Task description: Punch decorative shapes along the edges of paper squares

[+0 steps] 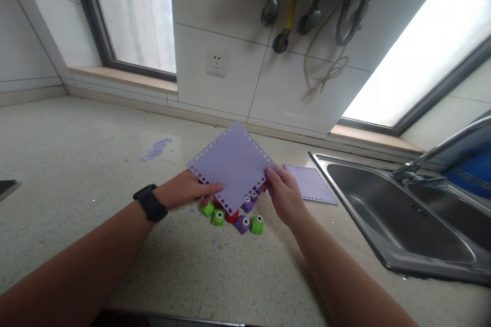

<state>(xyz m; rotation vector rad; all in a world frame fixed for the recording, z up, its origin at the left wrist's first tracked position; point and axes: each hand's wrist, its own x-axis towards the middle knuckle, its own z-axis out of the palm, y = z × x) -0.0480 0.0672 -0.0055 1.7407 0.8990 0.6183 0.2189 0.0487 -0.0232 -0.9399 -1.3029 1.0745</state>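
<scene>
A lavender sheet of paper (233, 168) is held up between my two hands, one corner pointing away from me. Small punched shapes, stars and hearts among them, run along its edges. My left hand (197, 186) grips the left side, thumb on top and the other fingers partly hidden beneath. At the right corner, my right hand (282, 186) pinches the sheet between thumb and fingers. Under and in front of the paper stand several small craft punches: green (218, 217), purple (242, 224) and red (232, 216). The paper covers some of them.
Another lavender sheet (310, 184) with punched edges lies beside the steel sink (345, 204) on the right. Purple paper bits (156, 149) are scattered on the counter (95, 184) at the left. Behind stands a tiled wall with a socket (217, 63) and hoses. A dark object (7, 187) sits at the left edge.
</scene>
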